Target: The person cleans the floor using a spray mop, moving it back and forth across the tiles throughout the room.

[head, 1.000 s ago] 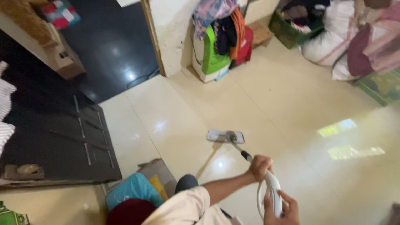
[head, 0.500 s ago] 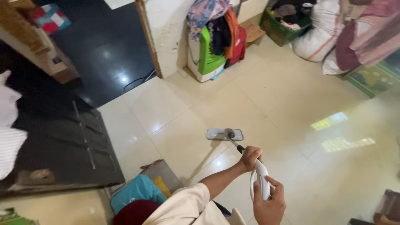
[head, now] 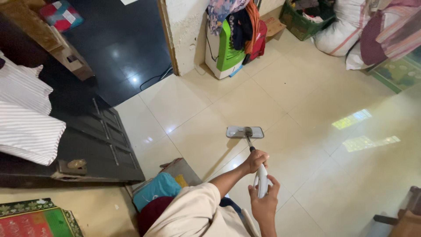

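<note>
Mop (head: 244,132), glossy cream tiled floor (head: 307,101), cluttered room

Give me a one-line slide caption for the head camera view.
Both hands, left hand above right hand, grip a flat mop on the cream tiled floor.

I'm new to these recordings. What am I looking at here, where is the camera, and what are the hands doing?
There is no machine: a person wears one camera on the head, looking down at their own arms. Both hands grip a flat mop. The left hand holds the shaft higher up toward the floor end, and the right hand wraps the white handle nearer the body. The mop head lies flat on the cream tile floor. Around it: a dark door at left, a green and white appliance draped with clothes by the wall, and bundles at top right.
</note>
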